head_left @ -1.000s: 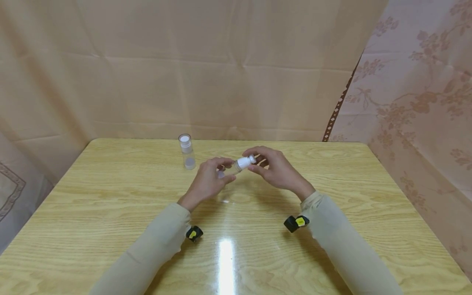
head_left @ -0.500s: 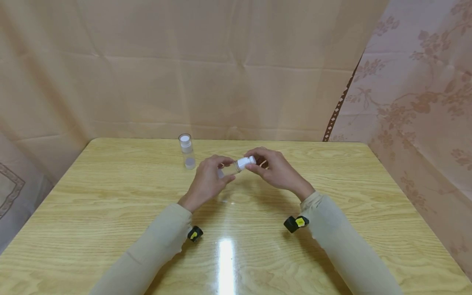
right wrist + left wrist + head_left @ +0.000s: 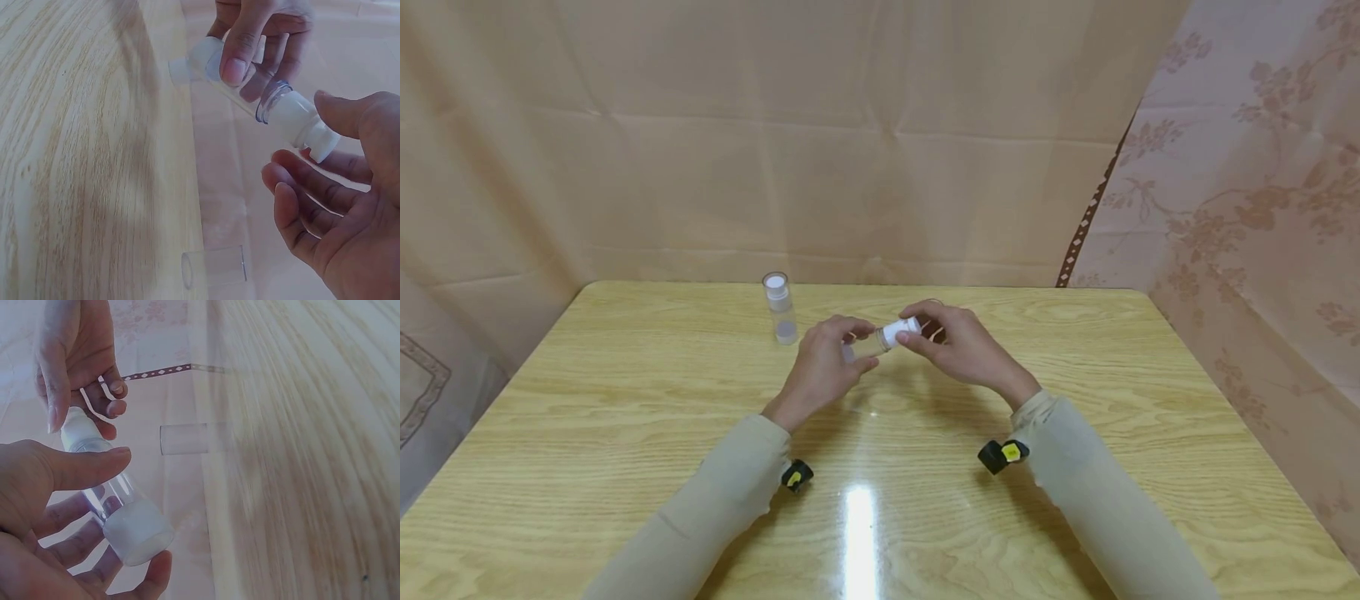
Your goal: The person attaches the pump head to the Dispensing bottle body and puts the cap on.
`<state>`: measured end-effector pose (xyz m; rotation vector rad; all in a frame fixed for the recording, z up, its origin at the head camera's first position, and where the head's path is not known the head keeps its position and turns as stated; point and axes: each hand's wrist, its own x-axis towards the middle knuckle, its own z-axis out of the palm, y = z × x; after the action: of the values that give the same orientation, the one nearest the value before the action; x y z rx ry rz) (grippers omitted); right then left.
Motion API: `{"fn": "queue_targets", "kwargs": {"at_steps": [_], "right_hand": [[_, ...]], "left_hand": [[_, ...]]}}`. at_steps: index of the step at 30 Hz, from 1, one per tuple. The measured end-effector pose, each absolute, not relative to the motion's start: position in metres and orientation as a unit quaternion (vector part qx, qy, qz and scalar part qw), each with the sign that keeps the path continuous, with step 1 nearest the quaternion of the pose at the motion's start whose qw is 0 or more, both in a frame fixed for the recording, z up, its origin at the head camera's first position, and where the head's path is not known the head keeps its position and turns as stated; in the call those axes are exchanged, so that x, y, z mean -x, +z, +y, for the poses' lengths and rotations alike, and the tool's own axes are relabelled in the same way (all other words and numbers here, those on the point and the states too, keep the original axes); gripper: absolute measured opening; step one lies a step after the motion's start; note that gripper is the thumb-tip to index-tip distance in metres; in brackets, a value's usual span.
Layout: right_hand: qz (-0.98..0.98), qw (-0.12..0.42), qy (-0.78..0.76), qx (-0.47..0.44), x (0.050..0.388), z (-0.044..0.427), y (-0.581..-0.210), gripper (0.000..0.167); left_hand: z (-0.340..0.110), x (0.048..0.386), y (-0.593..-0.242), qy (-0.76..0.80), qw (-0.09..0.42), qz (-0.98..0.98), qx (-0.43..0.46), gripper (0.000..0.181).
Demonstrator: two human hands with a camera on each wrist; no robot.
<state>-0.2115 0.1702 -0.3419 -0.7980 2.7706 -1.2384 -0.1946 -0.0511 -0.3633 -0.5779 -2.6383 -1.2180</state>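
Observation:
My left hand (image 3: 823, 362) grips the clear lower body of a small pump bottle (image 3: 139, 531), held tilted above the table (image 3: 715, 467). In the left wrist view its thumb lies across the body, near the white collar. The thumb and fingers of my right hand (image 3: 958, 342) are at the white pump head (image 3: 306, 128), pinching it at the bottle's upper right end. The nozzle shows in the right wrist view. Behind the hands, a clear cylindrical cap (image 3: 214, 267) stands on the table in both wrist views.
A second clear bottle (image 3: 780, 308) with a white top stands upright near the far table edge, left of my hands. Beige cloth (image 3: 820, 142) hangs behind the table and flowered cloth (image 3: 1255, 208) at the right.
My right thumb has shifted slightly up and left onto the white pump head, which looks turned a little. The left hand and the standing bottle have hardly moved.

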Motion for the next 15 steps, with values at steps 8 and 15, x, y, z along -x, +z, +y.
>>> {"fn": "queue_targets", "kwargs": {"at_steps": [8, 15], "right_hand": [[0.867, -0.007, -0.406, 0.291, 0.2119, 0.1713, -0.3398, 0.035], [0.866, -0.008, -0.407, 0.291, 0.2124, 0.1713, -0.3402, 0.03]], "left_hand": [[-0.0515, 0.1952, -0.3606, -0.434, 0.055, -0.88, 0.184, 0.039], [-0.0513, 0.1948, -0.3601, -0.438, 0.043, -0.879, 0.185, 0.037]]}}
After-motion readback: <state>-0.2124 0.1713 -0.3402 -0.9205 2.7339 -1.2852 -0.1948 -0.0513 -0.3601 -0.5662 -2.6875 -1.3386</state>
